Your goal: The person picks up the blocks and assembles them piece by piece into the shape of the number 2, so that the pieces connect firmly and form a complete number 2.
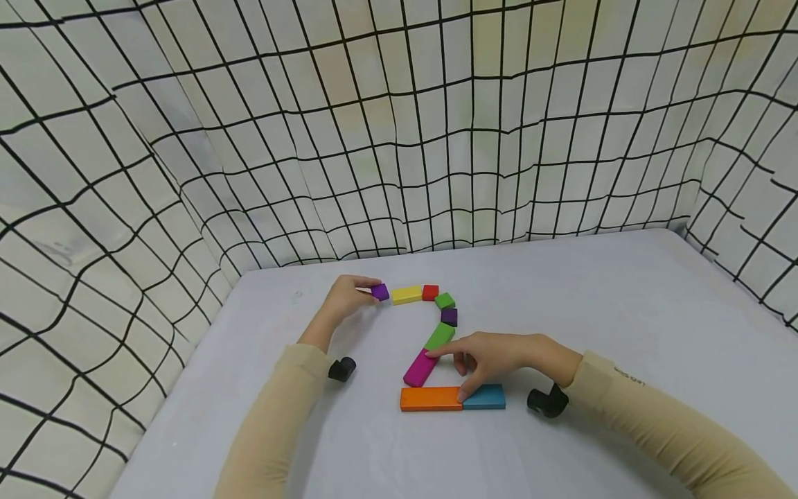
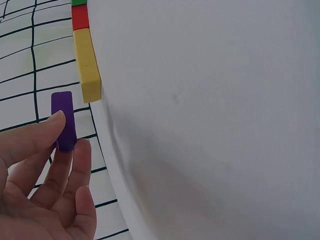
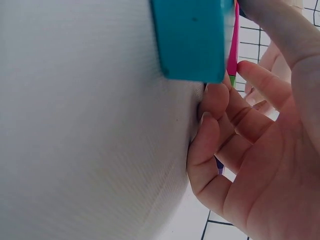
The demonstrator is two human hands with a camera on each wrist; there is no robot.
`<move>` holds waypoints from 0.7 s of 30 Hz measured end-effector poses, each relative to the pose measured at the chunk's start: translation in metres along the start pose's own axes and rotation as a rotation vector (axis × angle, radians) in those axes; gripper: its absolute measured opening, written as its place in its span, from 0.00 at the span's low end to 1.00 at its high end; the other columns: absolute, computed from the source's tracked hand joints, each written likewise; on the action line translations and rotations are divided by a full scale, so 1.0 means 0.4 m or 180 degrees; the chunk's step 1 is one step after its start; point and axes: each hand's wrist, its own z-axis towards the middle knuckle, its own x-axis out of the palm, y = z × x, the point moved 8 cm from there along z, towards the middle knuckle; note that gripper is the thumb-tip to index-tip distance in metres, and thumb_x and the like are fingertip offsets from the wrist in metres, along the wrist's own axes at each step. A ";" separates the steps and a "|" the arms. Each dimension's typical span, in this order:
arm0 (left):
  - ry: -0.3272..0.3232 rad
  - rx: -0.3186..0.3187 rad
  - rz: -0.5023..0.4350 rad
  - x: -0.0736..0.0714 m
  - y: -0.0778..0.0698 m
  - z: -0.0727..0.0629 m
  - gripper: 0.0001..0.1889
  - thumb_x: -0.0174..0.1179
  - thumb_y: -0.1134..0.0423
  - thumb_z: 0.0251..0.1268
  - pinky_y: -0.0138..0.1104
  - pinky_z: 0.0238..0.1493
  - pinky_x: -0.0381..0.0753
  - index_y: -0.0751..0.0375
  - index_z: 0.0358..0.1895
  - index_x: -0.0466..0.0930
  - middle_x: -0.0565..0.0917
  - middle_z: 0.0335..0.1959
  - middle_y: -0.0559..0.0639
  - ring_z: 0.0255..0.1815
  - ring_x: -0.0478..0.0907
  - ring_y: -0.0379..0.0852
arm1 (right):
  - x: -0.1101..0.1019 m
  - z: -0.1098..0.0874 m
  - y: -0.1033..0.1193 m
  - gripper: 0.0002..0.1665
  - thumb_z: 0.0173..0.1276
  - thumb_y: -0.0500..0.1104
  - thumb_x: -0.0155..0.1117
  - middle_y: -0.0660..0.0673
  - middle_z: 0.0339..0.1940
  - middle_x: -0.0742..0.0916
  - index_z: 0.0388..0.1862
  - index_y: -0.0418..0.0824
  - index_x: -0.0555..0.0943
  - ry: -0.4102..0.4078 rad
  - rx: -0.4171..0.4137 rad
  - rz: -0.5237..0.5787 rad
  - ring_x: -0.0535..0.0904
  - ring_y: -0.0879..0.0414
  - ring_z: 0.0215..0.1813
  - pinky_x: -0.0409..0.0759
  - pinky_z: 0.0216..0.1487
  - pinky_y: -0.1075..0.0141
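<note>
My left hand [image 1: 344, 299] pinches a small purple block [image 2: 63, 102] between thumb and fingers, just left of a yellow block [image 1: 406, 295]. From there a curve of blocks runs on: a red block [image 1: 430, 292], a small green block [image 1: 445, 300], a dark purple block [image 1: 449, 317], a longer green block [image 1: 440, 335] and a magenta block [image 1: 418, 370]. Below lie an orange block [image 1: 430, 399] and a blue block [image 1: 488, 397], end to end. My right hand [image 1: 501, 352] touches the magenta block with its extended index finger; its thumb rests where orange meets blue. Its other fingers bend toward the table.
A white-covered table [image 1: 598, 298] bears the blocks. Behind it and along the sides rises a white wall with a black grid [image 1: 436, 138]. Black wrist-worn devices [image 1: 548, 400] sit beneath both wrists, close over the table.
</note>
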 end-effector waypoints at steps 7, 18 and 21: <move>0.0042 -0.0143 0.0109 0.009 0.001 0.011 0.23 0.67 0.74 0.64 0.53 0.71 0.66 0.62 0.63 0.82 0.78 0.67 0.62 0.71 0.68 0.61 | 0.000 0.001 0.000 0.44 0.65 0.47 0.78 0.52 0.35 0.78 0.78 0.48 0.70 -0.0004 -0.0044 -0.0002 0.74 0.59 0.42 0.75 0.42 0.67; 0.0040 -0.0200 0.0182 0.020 0.009 0.025 0.22 0.67 0.75 0.63 0.51 0.71 0.66 0.65 0.62 0.83 0.80 0.64 0.63 0.70 0.70 0.61 | 0.000 0.001 -0.005 0.44 0.64 0.48 0.78 0.53 0.35 0.78 0.78 0.47 0.70 0.0013 -0.0046 -0.0047 0.75 0.60 0.42 0.75 0.42 0.68; 0.0048 -0.0221 0.0194 0.021 0.011 0.026 0.22 0.66 0.77 0.62 0.50 0.71 0.67 0.67 0.61 0.83 0.80 0.64 0.64 0.69 0.71 0.60 | 0.001 0.001 -0.005 0.44 0.65 0.49 0.77 0.53 0.35 0.78 0.78 0.47 0.70 0.0017 -0.0063 -0.0059 0.74 0.60 0.42 0.75 0.42 0.68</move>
